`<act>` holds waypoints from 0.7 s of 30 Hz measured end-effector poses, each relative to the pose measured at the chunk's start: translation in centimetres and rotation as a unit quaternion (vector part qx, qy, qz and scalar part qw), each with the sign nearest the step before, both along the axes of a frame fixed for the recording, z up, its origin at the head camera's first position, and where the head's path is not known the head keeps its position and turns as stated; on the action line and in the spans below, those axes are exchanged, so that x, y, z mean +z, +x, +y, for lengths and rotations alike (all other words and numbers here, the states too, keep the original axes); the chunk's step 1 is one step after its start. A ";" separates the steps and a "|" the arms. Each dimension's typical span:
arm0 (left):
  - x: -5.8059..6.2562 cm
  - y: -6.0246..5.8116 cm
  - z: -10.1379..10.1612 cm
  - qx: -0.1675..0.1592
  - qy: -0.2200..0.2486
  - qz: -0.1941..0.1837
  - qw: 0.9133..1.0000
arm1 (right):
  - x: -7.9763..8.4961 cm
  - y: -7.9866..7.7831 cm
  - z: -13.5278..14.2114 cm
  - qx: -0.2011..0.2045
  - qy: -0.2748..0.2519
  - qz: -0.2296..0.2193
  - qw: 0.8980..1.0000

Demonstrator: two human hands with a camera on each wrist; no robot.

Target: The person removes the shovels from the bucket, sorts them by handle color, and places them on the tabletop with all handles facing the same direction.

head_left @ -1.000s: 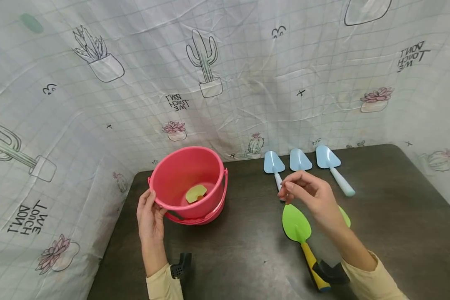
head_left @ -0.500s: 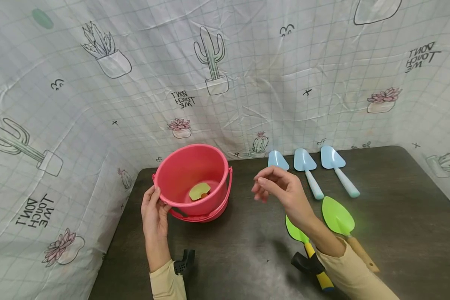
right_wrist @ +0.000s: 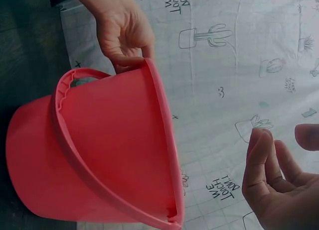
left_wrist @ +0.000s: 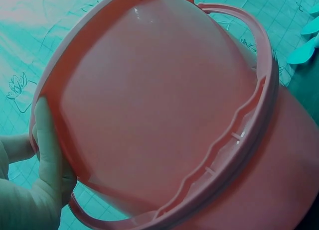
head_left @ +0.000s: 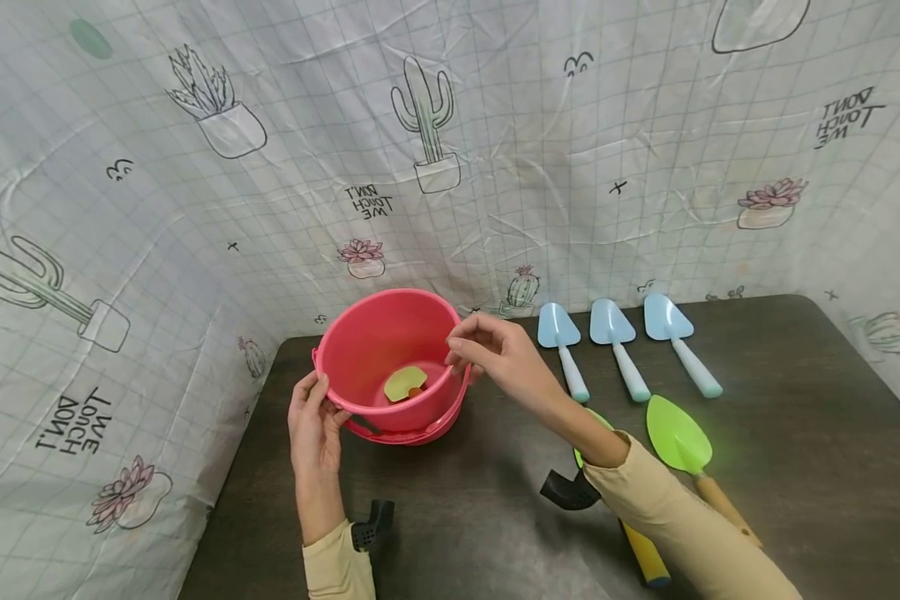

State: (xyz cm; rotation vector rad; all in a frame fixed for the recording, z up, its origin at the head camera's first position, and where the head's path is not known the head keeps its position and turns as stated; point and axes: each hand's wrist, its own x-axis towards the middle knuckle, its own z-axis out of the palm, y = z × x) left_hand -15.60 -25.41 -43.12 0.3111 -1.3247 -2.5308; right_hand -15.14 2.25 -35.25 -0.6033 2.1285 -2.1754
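Observation:
A red bucket [head_left: 367,342] with its handle hanging down in front tilts toward me on the left of the table. My left hand [head_left: 318,429] grips its left rim, fingers beneath and thumb over the edge. Inside the bucket shows a yellow-green piece [head_left: 403,382] with an orange spot; its kind is unclear. My right hand [head_left: 506,360] hovers by the right rim with loosely bent fingers and holds nothing. In the right wrist view, that hand [right_wrist: 281,182] is apart from the bucket [right_wrist: 114,135]. My right arm partly covers a green trowel with a yellow handle [head_left: 643,552].
Three pale blue trowels lie along the back: left [head_left: 559,327], middle [head_left: 612,323] and right [head_left: 667,317]. A green trowel with a wooden handle [head_left: 678,433] lies on the right of the dark table [head_left: 450,533]. A printed cloth [head_left: 570,167] hangs behind and at the sides.
My right hand has moved left from above the trowels to the bucket's right rim. The left hand keeps its grip. The view has shifted slightly.

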 end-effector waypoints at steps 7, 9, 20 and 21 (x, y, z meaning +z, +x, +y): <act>0.1 0.0 0.4 -0.002 -0.008 -0.005 1.000 | 0.5 -1.7 -1.0 0.006 0.019 -0.046 0.999; 0.1 0.0 0.5 -0.003 -0.005 -0.006 1.000 | 0.7 -2.2 -1.4 0.010 0.035 -0.055 0.998; 0.1 -0.3 0.8 0.001 -0.002 -0.012 1.000 | 1.1 -5.6 -4.2 0.057 0.134 -0.094 0.985; 0.0 -0.3 0.8 0.001 -0.001 -0.014 1.000 | 1.0 -5.8 -4.4 0.062 0.144 -0.097 0.983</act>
